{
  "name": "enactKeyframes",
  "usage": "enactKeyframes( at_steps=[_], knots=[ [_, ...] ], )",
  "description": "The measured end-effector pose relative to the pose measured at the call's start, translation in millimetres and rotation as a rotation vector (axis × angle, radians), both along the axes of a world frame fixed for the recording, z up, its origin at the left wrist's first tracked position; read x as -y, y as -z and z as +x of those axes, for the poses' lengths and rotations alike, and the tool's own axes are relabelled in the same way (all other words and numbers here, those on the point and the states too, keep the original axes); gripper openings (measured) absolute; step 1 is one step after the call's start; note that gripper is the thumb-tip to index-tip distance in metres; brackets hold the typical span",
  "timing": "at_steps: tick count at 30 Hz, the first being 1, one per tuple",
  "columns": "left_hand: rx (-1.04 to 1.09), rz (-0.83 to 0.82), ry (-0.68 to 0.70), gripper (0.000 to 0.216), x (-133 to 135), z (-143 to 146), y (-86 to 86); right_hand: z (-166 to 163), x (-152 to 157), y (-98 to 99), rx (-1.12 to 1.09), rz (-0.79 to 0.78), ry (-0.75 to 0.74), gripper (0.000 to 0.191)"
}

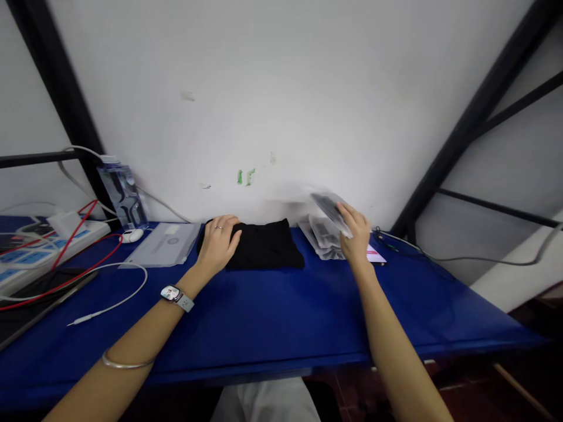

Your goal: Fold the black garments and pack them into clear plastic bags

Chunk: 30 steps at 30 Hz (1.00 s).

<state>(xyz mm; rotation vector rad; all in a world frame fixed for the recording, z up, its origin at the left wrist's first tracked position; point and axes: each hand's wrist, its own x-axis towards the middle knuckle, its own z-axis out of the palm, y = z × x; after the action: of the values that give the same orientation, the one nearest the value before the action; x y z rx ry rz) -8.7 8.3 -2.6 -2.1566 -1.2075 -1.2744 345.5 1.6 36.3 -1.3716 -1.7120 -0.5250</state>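
A folded black cloth [266,243] lies at the back of the desk, near the wall. My left hand [219,239], wearing a ring, rests on its left end with the fingers lying flat. My right hand [355,233] is closed on a clear plastic bag [328,208] with something dark inside, lifted above the desk and blurred by motion. Under it are more clear plastic bags [323,237], whose dark contents I cannot make out. A pink and white flat item [376,255] shows partly behind my right wrist.
Left of the cloth are a translucent zip folder [165,243], a water bottle [123,193] and a white earbud case [132,235]. A power strip [57,252] with red and white cables stands at far left, beside a dark tablet-like slab [44,305]. Black frame bars flank the blue desk [264,322].
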Motion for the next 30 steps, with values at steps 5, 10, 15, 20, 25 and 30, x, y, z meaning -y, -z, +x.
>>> enactKeyframes(
  at_steps=[5, 10, 15, 20, 25, 30],
  knots=[
    [-0.232, -0.216, 0.008, 0.026, -10, -1, 18.7, 36, -14, 30.3, 0.232, -0.355, 0.166, 0.065],
    [-0.324, -0.419, -0.008, 0.035, -22, -12, 41.7, 32, -12, 28.7, 0.260, -0.466, 0.152, 0.076],
    [-0.414, -0.605, 0.029, 0.045, -22, -16, 45.4, -16, 2, 17.9, 0.287, -0.305, -0.050, 0.070],
    [-0.555, -0.699, 0.072, 0.046, -2, -13, 22.5, -71, 12, 31.3, 0.392, -0.623, -0.488, 0.042],
    [-0.541, -0.785, 0.390, 0.038, 12, -21, -12.0, -79, 19, 24.8, 0.218, -0.747, -0.674, 0.034],
    [-0.257, -0.676, 0.175, 0.039, -7, -35, -14.7, -74, -2, 26.8, 0.158, -0.586, -0.543, 0.032]
  ],
)
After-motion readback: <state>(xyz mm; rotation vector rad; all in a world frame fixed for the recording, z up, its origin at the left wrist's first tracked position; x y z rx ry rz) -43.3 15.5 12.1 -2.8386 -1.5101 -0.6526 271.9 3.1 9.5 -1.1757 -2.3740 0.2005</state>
